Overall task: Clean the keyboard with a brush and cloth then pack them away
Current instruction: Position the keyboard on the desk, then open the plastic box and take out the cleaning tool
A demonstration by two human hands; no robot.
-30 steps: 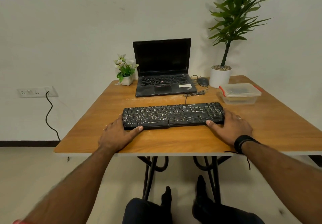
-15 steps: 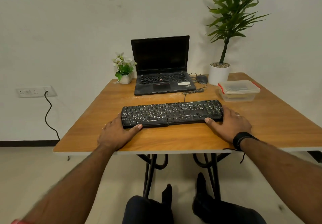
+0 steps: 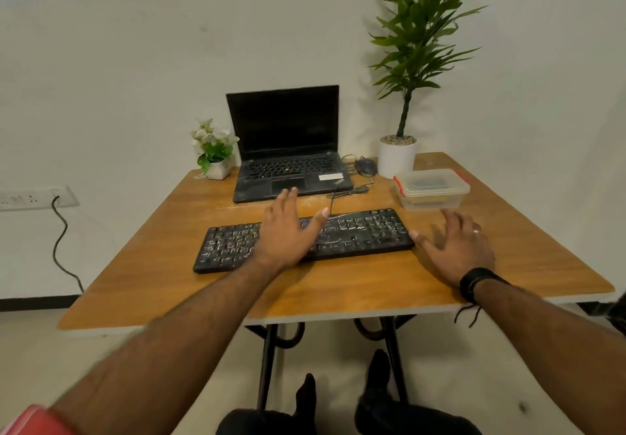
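A dusty black keyboard (image 3: 359, 234) lies across the middle of the wooden table (image 3: 338, 285), its right end angled slightly away from me. My left hand (image 3: 288, 231) is stretched out over the keyboard's middle with fingers straight, holding nothing. My right hand (image 3: 454, 245) hovers with spread fingers just beyond the keyboard's right end, also holding nothing. A clear plastic container (image 3: 432, 188) with red clips and a closed lid stands behind the right hand; something dark shows inside it. No brush or cloth is plainly in view.
A black laptop (image 3: 288, 150) stands open at the back, with a mouse (image 3: 366, 166) and cable beside it. A small flower pot (image 3: 216, 150) is back left, a tall plant in a white pot (image 3: 396, 158) back right. My legs are under the table.
Both hands have let go of the keyboard's ends. The left hand moved right and forward over the keys, the right hand lifted and spread. The keyboard now lies slightly rotated.
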